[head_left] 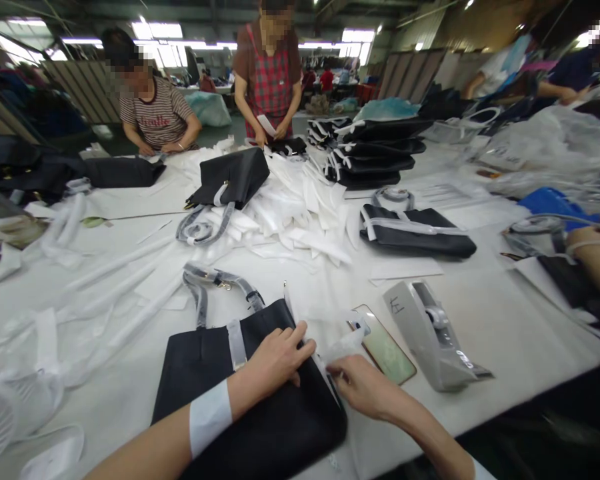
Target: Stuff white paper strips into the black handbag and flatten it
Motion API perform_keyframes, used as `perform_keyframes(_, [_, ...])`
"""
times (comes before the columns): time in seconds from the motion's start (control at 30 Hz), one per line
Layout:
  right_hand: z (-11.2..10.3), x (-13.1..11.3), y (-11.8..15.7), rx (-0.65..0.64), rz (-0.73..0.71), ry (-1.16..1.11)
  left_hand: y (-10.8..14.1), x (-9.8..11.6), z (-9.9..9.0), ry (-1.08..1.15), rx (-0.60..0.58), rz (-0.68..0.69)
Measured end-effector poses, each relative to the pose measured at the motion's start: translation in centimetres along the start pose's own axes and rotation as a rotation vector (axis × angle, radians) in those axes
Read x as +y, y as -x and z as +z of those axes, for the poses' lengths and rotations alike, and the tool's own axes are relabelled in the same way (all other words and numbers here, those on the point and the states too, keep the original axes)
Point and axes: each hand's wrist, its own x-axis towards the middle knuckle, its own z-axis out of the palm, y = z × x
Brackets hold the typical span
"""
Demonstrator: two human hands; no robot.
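A black handbag [205,373] lies on the white table right before me, its wrapped handles [197,290] pointing away. A pale strip [239,343] crosses its top edge. My left hand [280,353] rests on the bag's right part, its fingers bent over the side edge and holding it. At that same edge, my right hand [363,387] has its fingers pinched together beside a thin white lining that shows along the side. What sits between those fingertips is hidden. Crumpled clear plastic [347,340] lies just beyond the right hand.
A phone [390,347] and a grey tape dispenser [430,340] stand to the right. Further off are white wrapping sheets [300,193], another black bag [415,230] and stacked bags [375,150]. A white fan [5,420] is at lower left. Several co-workers work around the table.
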Motion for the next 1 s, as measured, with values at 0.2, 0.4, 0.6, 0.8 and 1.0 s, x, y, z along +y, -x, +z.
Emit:
perform_keyframes(0.2, [3.1,-1.5,-5.2,0.457,0.119,-0.397,0.9,-0.3,0.6,0.119,0.036,0.006])
perform_keyframes(0.4, [6.2,-0.8,-6.7,0.502,0.184,-0.476,2.9,-2.8,1.7,0.588,0.198,-0.129])
perform_keyframes(0.6, [6.8,-0.8,-6.0,0.555,0.229,-0.367,-0.9,-7.6,0.9,0.688,0.196,-0.37])
perform_keyframes(0.8, [8.0,-0.6,-5.9,0.698,0.24,-0.302,-0.4,-6.7,3.0,0.674,0.321,-0.41])
perform_keyframes(1.0, [8.3,-0.4,-6.0,0.746,0.243,-0.265,2.1,-4.6,6.9,0.77,0.725,-0.528])
